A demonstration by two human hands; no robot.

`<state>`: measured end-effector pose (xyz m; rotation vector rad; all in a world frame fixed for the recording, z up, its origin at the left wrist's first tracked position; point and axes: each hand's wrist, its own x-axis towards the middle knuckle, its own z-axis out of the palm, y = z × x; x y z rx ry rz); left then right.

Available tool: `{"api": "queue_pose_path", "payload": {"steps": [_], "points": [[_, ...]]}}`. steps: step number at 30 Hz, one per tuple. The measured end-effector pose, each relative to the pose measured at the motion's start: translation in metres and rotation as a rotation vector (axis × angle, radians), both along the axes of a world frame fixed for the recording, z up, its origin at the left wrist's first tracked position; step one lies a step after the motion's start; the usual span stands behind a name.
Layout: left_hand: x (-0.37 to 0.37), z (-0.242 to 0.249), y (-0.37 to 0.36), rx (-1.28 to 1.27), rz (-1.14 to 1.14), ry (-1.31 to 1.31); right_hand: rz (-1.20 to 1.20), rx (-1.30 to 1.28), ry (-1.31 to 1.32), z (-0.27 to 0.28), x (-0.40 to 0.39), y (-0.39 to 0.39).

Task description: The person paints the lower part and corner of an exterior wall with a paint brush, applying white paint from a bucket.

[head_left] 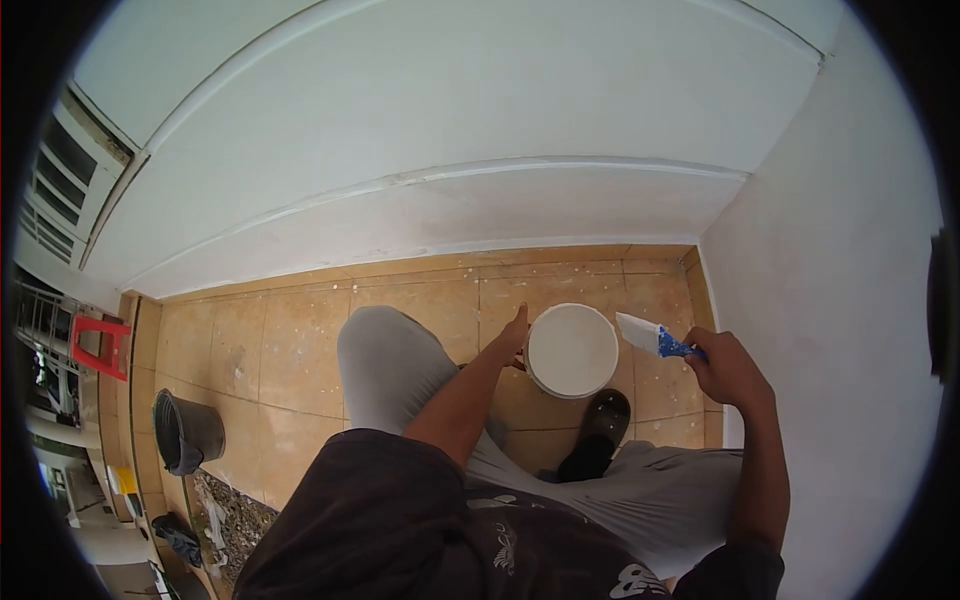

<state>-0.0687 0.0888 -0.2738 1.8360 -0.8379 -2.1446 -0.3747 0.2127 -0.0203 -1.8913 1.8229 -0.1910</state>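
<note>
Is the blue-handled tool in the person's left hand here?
No, the right hand grips the blue-handled tool, while the left hand is at the side of the white bucket.

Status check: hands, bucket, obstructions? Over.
Left hand at bucket side. Right hand gripping blue-handled tool, apart from bucket. Black shoe near bucket; nothing between tool and bucket.

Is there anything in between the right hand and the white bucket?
Yes, the blue-handled tool that the right hand is holding. Its white end points toward the white bucket. Past the tip, nothing visible stands in the gap, with just floor tiles below.
</note>
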Motion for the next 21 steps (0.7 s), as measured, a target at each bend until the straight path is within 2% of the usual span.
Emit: {"api": "queue_pose_path", "payload": {"steps": [2,8,9,10,11,14,19,21], "points": [[0.001,0.002,0.004,-0.068,-0.062,-0.012,-0.025,0.028,0.021,0.003,-0.002,0.003],[0.012,-0.032,0.002,-0.094,-0.054,-0.024,-0.038,0.062,0.051,-0.005,-0.009,0.008],[0.013,-0.03,0.003,-0.092,-0.043,0.017,-0.058,0.113,0.066,0.002,-0.008,0.009],[0.012,-0.029,0.003,-0.087,-0.042,0.027,-0.021,0.045,0.048,-0.011,-0.014,0.012],[0.01,-0.03,0.002,-0.09,-0.055,0.014,-0.022,0.119,0.093,-0.007,-0.013,0.011],[0.019,-0.052,-0.005,-0.08,-0.117,0.102,-0.016,0.123,0.108,-0.001,-0.015,0.016],[0.002,-0.022,0.014,-0.183,-0.136,0.041,-0.033,0.074,0.112,-0.007,-0.017,0.025],[0.004,-0.024,0.014,-0.19,-0.141,0.048,-0.032,0.061,0.123,-0.008,-0.016,0.023]]}}
